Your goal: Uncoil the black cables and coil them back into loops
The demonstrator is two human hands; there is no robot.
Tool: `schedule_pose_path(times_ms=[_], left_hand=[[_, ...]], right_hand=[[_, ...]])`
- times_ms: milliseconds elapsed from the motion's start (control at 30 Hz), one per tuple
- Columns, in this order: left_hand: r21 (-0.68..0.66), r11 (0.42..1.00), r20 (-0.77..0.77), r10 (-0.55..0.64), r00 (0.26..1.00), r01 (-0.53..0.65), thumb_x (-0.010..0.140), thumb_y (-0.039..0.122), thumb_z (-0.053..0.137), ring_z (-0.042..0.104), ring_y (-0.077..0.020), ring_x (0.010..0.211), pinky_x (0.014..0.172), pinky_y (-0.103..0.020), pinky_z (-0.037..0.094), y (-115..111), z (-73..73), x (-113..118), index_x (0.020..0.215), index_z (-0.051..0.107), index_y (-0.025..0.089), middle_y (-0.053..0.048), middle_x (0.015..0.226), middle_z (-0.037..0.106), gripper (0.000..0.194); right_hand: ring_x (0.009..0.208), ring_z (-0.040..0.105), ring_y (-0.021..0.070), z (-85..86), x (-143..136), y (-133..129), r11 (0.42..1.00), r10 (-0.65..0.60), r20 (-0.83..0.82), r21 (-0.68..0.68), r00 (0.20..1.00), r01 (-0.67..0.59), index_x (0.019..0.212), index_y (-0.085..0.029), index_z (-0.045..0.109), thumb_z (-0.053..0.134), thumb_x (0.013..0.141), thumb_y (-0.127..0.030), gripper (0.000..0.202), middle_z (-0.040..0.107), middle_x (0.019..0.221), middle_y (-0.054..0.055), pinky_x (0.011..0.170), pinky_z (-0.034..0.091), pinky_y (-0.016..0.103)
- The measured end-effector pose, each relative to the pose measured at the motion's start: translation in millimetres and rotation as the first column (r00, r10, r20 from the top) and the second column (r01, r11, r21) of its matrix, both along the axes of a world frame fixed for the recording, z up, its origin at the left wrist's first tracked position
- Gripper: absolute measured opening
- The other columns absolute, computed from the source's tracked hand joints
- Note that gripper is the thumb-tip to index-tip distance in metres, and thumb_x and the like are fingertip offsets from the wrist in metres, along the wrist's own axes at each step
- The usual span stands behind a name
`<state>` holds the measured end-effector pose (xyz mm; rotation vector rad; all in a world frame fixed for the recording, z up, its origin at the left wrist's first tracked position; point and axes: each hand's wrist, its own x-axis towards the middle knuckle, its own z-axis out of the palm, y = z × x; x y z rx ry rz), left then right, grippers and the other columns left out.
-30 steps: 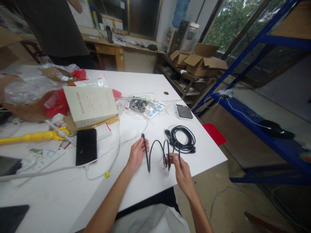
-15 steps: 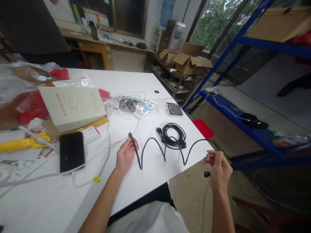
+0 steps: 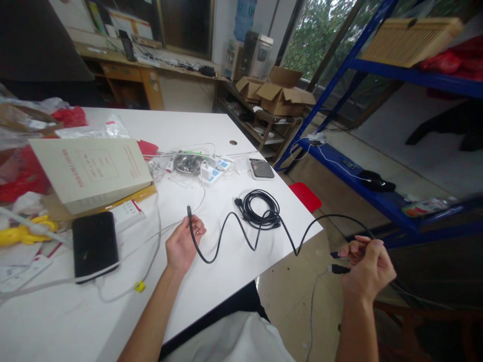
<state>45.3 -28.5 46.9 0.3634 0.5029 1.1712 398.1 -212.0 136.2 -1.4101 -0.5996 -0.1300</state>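
Observation:
A wavy black cable [image 3: 253, 247] stretches between my two hands, low over the white table [image 3: 151, 322]. My left hand [image 3: 183, 244] is closed round its left end, with the plug pointing up. At the right, past the table's edge, my right hand [image 3: 368, 264] pinches the other part of the cable. Two dark connectors stick out to the left of that hand, the lower black connector [image 3: 339, 269] joined to a thin grey cord [image 3: 312, 306]. Behind the wavy cable lies a coiled black cable [image 3: 260, 208] on the table.
On the left are a black device [image 3: 95, 245], a pale folder [image 3: 90, 168] and a yellow object [image 3: 30, 230]. Farther back sit a power strip [image 3: 211, 173] and a small grey-topped box [image 3: 261, 169]. Blue shelving [image 3: 362, 196] and a red stool [image 3: 305, 196] are at the right.
My right hand has moved farther right, drawing the cable's bends wider. Both connectors beside it now show. The whole view has shifted a little, and my left hand still grips its end.

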Motion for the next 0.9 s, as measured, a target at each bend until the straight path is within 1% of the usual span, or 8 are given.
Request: schedule_pose_path(times_ms=[167,267,467,600,700,767,833,900], left_hand=[[-0.008,1.000,0.002,-0.008,1.000,0.008,0.091,0.036,0.072,0.053,-0.0157,0.076,0.072,-0.029,0.049,0,-2.2,2,0.093,0.073,0.013,-0.005,0.083,0.057,0.023],[-0.015,1.000,-0.025,-0.012,1.000,0.012,0.091,0.038,0.073,0.053,-0.0154,0.075,0.071,-0.028,0.049,1,-5.5,4,0.092,0.073,0.014,-0.005,0.083,0.058,0.024],[-0.034,0.999,-0.186,-0.025,0.982,0.019,0.087,0.045,0.078,0.058,-0.0152,0.074,0.070,-0.027,0.051,3,-12.3,9,0.089,0.073,0.015,-0.004,0.080,0.062,0.030],[-0.050,0.996,-0.277,-0.080,0.957,0.069,0.084,0.050,0.081,0.064,-0.0159,0.074,0.067,-0.026,0.052,3,-17.0,14,0.089,0.076,0.014,-0.007,0.083,0.069,0.037],[-0.071,0.993,-0.303,-0.112,0.947,0.094,0.085,0.048,0.080,0.070,-0.0196,0.078,0.067,-0.028,0.054,3,-20.4,16,0.093,0.078,0.012,-0.012,0.090,0.076,0.038],[-0.090,0.990,-0.310,-0.132,0.942,0.109,0.087,0.047,0.077,0.074,-0.0228,0.081,0.069,-0.030,0.056,3,-21.8,16,0.094,0.078,0.011,-0.015,0.093,0.078,0.037],[-0.128,0.983,-0.285,-0.161,0.945,0.129,0.090,0.045,0.073,0.076,-0.0245,0.083,0.071,-0.031,0.058,4,-22.3,14,0.093,0.078,0.012,-0.016,0.095,0.080,0.034],[-0.174,0.972,-0.238,-0.200,0.951,0.161,0.092,0.042,0.070,0.076,-0.0241,0.083,0.072,-0.031,0.059,6,-21.9,12,0.093,0.079,0.011,-0.016,0.095,0.080,0.032]], right_hand=[[0.050,0.056,0.0104,-3.5,-6,3,0.998,0.055,0.010,-0.006,0.998,-0.055,0.089,-0.016,0.067,0.066,0.101,-0.056,0.043,0.055,0.067,-0.004,0.046,0.044,0.025],[0.055,0.058,0.0114,-8.4,-15,8,0.988,0.148,0.012,-0.037,0.989,-0.148,0.093,-0.015,0.069,0.066,0.101,-0.055,0.041,0.058,0.071,-0.002,0.050,0.046,0.025],[0.070,0.065,0.0170,-21.0,-62,26,0.907,0.386,-0.020,-0.171,0.922,-0.384,0.105,-0.018,0.072,0.056,0.106,-0.050,0.036,0.066,0.076,0.002,0.070,0.054,0.032],[0.090,0.070,0.0212,-31.7,-110,40,0.753,0.588,0.020,-0.378,0.808,-0.538,0.116,-0.022,0.073,0.049,0.110,-0.042,0.031,0.073,0.091,0.005,0.086,0.055,0.037],[0.104,0.070,0.0235,-43.6,-146,50,0.554,0.786,0.053,-0.503,0.616,-0.664,0.126,-0.024,0.070,0.046,0.112,-0.033,0.029,0.074,0.111,0.008,0.094,0.054,0.038],[0.111,0.067,0.0244,-54.5,-166,55,0.433,0.875,0.091,-0.586,0.475,-0.685,0.131,-0.025,0.067,0.045,0.112,-0.027,0.029,0.071,0.121,0.010,0.098,0.054,0.040],[0.115,0.065,0.0253,-67.4,-182,59,0.367,0.917,0.139,-0.660,0.373,-0.655,0.136,-0.023,0.063,0.046,0.112,-0.023,0.030,0.069,0.127,0.012,0.101,0.053,0.042],[0.117,0.064,0.0262,-80.7,-194,62,0.337,0.935,0.178,-0.713,0.305,-0.615,0.138,-0.022,0.060,0.045,0.111,-0.020,0.031,0.068,0.127,0.013,0.101,0.054,0.043]])
